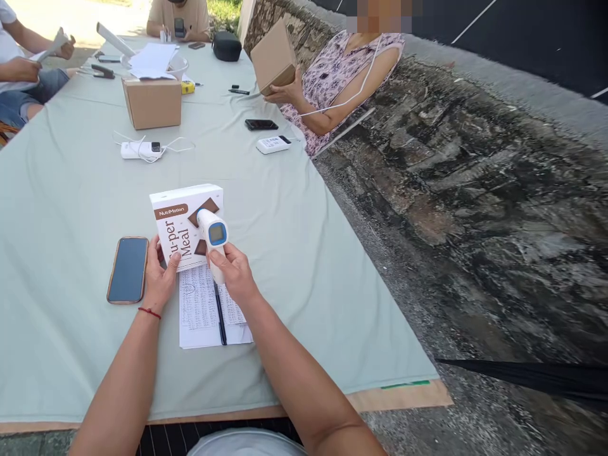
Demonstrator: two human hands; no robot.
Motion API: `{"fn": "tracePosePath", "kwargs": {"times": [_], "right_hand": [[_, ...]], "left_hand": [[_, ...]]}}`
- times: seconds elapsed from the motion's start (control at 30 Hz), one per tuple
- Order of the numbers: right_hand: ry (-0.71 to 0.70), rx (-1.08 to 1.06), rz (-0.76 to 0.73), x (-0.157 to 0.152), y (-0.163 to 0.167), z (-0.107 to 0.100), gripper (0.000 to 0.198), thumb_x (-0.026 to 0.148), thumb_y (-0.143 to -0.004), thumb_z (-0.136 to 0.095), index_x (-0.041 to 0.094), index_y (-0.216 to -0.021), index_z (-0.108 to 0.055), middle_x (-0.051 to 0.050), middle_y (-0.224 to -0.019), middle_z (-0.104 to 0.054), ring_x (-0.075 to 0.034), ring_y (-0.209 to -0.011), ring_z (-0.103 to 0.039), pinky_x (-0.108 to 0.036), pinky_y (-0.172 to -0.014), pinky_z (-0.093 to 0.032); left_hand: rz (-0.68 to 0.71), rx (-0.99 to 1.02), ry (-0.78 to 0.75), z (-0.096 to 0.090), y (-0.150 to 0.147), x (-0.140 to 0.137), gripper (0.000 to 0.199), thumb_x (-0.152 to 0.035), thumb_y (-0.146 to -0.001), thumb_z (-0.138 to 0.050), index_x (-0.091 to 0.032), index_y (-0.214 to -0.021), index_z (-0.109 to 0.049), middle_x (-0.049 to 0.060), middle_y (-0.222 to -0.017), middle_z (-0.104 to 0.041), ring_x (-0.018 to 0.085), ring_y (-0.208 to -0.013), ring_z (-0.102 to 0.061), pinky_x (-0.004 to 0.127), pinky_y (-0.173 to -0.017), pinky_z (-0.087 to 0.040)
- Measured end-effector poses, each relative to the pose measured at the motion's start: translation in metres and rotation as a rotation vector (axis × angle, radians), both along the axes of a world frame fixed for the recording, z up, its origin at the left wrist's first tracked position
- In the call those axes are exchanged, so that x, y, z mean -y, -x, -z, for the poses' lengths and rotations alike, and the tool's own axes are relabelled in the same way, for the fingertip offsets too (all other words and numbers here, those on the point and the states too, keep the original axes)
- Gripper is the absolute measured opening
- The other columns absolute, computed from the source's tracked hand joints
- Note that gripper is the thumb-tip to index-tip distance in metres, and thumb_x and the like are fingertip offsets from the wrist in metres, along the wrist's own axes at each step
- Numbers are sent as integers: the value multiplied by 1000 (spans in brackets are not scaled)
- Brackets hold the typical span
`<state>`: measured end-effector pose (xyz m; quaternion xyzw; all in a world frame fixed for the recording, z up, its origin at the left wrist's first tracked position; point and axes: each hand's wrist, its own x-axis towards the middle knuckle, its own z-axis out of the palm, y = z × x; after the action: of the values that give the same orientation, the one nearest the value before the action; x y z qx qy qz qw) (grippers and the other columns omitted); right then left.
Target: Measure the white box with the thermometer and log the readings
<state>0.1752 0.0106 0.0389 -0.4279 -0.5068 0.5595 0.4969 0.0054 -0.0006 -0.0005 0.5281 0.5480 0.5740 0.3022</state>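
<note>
My left hand (162, 273) grips the lower left edge of a white box (183, 198) printed with "NutriMotion" and "Meal" in brown. In my right hand (234, 273) is a white infrared thermometer (217, 235), its blue-framed screen turned toward me and its front end against or close to the box face. Whether the two touch I cannot tell. Below the box lie sheets of paper (194, 335) covered in small print, with a black pen (220, 316) across them. A smartphone (127, 270) in a brown case rests just left of my left hand.
A green cloth covers the table (304, 304). Farther off are a cardboard box (154, 104), a white device with a cable (141, 150), a black phone (261, 125) and a white device (273, 145). At right a person holds a cardboard box (273, 58). Other people sit beyond.
</note>
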Motion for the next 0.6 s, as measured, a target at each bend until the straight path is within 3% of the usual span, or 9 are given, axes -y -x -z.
{"fn": "tracePosePath", "kwargs": {"times": [0.33, 0.6], "right_hand": [[35, -152, -20, 1, 1, -5, 42, 57, -73, -70, 20, -91, -63, -1, -79, -63, -17, -74, -56, -29, -68, -45], [12, -48, -4, 1, 1, 2, 47, 63, -76, -64, 19, -93, -65, -2, -79, -63, -18, -76, -56, -30, -66, -45]], "left_hand": [[-10, 24, -1, 4, 0, -1, 70, -56, -86, -64, -20, -141, -41, 15, -135, -57, 26, -121, -58, 45, -103, -48], [-2, 13, -18, 1, -1, 0, 67, -55, -86, -64, -21, -139, -42, 14, -132, -59, 26, -118, -60, 44, -101, -50]]}}
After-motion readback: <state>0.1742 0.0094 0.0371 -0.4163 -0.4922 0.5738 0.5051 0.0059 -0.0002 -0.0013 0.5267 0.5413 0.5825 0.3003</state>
